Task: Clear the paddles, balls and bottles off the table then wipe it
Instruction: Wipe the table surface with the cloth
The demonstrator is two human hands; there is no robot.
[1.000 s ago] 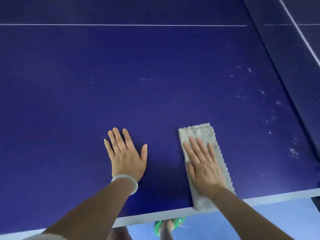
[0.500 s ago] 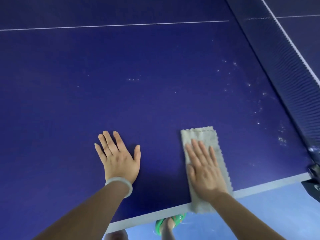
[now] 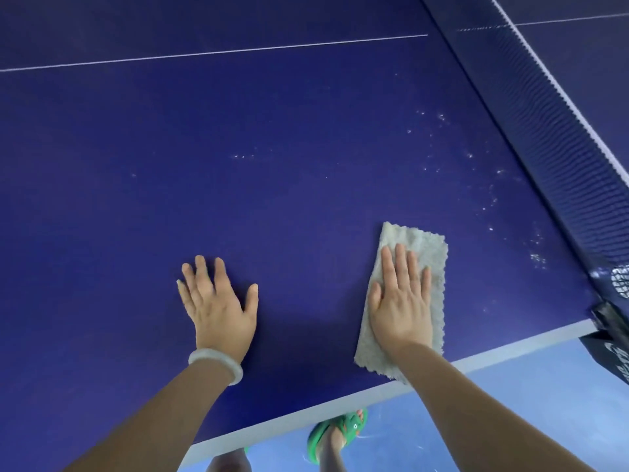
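two grips are laid flat and open: left grip on counter, right grip on cloth; wiping is underway, specks at right are to be reached next.

table dark blue, white lines | cloth grey | sandal green

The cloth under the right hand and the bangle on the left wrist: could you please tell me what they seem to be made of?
The cloth looks like microfibre or terry: pale grey, matt, with a fuzzy nap and zigzag-cut edges. The bangle seems rigid and smooth, whitish with a soft sheen; it could be jade-like stone, glass or plastic, which the view cannot settle.
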